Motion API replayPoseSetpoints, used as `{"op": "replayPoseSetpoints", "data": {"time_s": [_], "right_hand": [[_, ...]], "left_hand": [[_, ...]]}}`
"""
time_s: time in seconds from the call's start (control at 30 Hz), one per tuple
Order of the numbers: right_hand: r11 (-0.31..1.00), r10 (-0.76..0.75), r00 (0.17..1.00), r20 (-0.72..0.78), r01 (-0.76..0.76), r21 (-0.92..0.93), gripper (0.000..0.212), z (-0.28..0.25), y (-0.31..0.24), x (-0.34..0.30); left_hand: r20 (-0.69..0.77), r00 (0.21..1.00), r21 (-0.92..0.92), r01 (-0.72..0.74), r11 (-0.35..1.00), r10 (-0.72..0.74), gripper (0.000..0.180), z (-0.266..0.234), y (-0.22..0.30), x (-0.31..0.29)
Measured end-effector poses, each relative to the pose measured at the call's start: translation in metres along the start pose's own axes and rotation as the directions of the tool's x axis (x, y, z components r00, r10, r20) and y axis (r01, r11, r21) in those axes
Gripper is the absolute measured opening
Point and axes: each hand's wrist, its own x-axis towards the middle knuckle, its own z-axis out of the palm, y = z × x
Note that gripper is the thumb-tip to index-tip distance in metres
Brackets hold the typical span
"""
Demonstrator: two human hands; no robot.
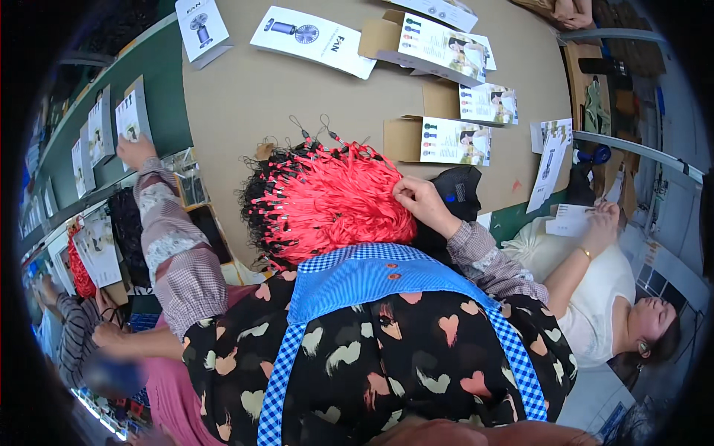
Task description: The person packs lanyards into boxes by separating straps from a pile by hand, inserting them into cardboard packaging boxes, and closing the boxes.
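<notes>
My left hand reaches far out to the left, its fingers closed at the lower edge of a white printed fan box that stands on the green belt. In front of me, against my blue apron, a big heap of red wrist straps with black cord loops lies on the tan tabletop. My right hand is at the heap's right side, thumb and forefinger pinched together on a red strap. A black bag-like item lies just beyond that hand, partly hidden by it.
Several open fan cartons and flat ones lie across the tan table. More boxes stand along the green belt on the left. A person sits at right holding a white carton; other people work at left.
</notes>
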Motion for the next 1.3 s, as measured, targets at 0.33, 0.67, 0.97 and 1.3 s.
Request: {"op": "replayPoseSetpoints", "data": {"time_s": [0.33, 0.67, 0.97, 1.3], "right_hand": [[0.940, -0.320, 0.947, 0.031, 0.321, -0.112, 0.012, 0.011, 0.008, -0.040], [0.806, -0.486, 0.868, 0.098, 0.489, -0.333, 0.012, 0.024, 0.021, -0.060], [0.826, -0.546, 0.797, -0.257, 0.564, -0.006, 0.008, -0.028, -0.072, -0.092], [0.115, -0.173, 0.786, -0.593, 0.614, 0.781, 0.008, -0.122, -0.098, -0.119]], "left_hand": [[0.257, 0.965, -0.760, 0.174, 0.626, 0.044, 0.048, -0.099, 0.178, -0.118], [0.606, 0.742, -0.764, 0.442, 0.470, 0.287, 0.044, -0.220, 0.248, -0.263], [0.472, 0.490, -0.845, 0.489, 0.218, 0.733, 0.061, -0.311, 0.304, -0.266], [0.497, 0.263, -0.754, 0.603, 0.261, 0.827, 0.019, -0.365, 0.348, -0.295]]}}
